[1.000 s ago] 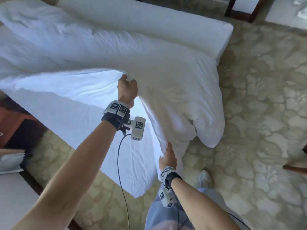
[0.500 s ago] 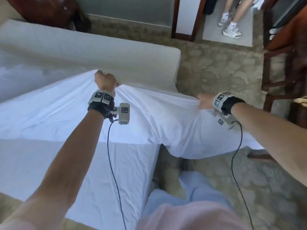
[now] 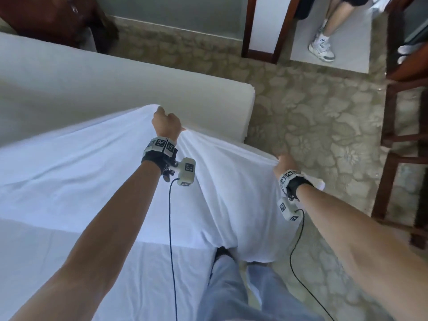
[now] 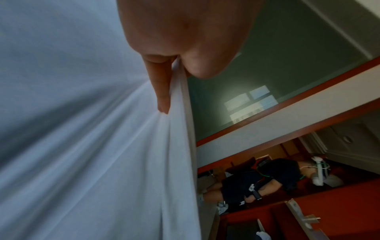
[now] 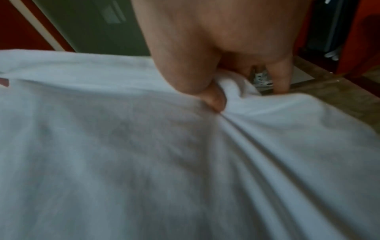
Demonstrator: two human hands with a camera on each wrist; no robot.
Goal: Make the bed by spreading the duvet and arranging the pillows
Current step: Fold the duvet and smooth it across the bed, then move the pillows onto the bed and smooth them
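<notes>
Over the near corner of the bed, in the head view, the big white cloth duvet [image 3: 97,181] is held up in the air by two hands. The left hand [image 3: 166,123] is a fist closed on the far edge of the duvet, near the middle of the view. The right hand [image 3: 284,163] holds the same edge further right, with its fingers bunched on the cloth. The duvet hangs down between the hands and drapes in front of the person's legs in light blue trousers [image 3: 234,290]. Under it lies the white bed sheet [image 3: 69,269], flat on the near part of the bed. Past the duvet, a long pale cream mattress side [image 3: 115,89] runs across the far left. The floor is a tan carpet with a flower pattern [image 3: 312,112]. Far right, another person's leg and white sneaker [image 3: 322,46] stand on a pale floor.

In the left wrist view, the left hand [image 4: 179,37] pinches the duvet [image 4: 82,146] edge, with one finger lying along the fold. Tight creases run away from the pinch.

In the right wrist view, the right hand [image 5: 216,45] squeezes a bunch of the duvet [image 5: 144,162] between thumb and fingers. This view is blurry.
</notes>
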